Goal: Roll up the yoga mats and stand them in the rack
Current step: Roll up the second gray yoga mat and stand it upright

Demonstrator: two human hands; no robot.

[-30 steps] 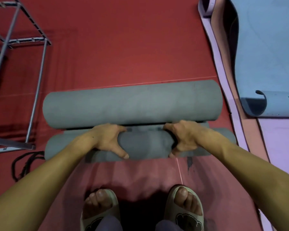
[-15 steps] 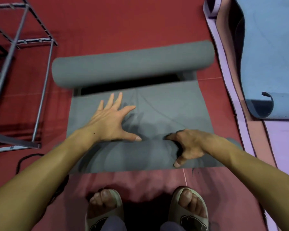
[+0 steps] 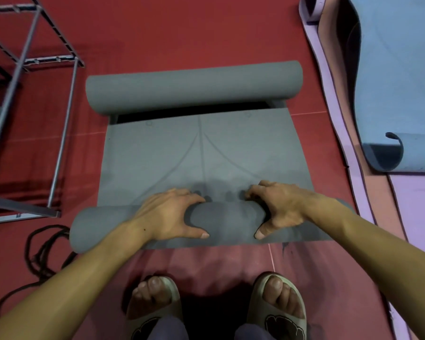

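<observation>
Head view: grey yoga mat (image 3: 201, 155) lies flat on the red floor (image 3: 182, 33), with a coil at each end. Near coil (image 3: 226, 217) is under both hands. Left hand (image 3: 167, 214) and right hand (image 3: 277, 207) each curl over it, fingers on the far side, thumbs on the near side, pressing it to the floor.

Change: a second ago the far roll (image 3: 194, 87) sat right against the hands; now it lies well beyond them, with a flat stretch of mat laid open between. Half a second ago the left hand was spread flat on that stretch; now it is back gripping the near coil beside the right. Reads as the mat having sprung or been let out, and the roll being restarted from the near edge, so this mat is at an early stage again.

Outward of the left hand: metal rack (image 3: 30, 60), and a dark cord (image 3: 37, 253) on the floor. Whether anything stands in the rack is not visible. Outward of the right hand: blue mat (image 3: 398, 82) with a curled corner, lying over a purple mat (image 3: 417, 212), both still unrolled. Sandalled feet (image 3: 275, 303) just nearer than the grip.
</observation>
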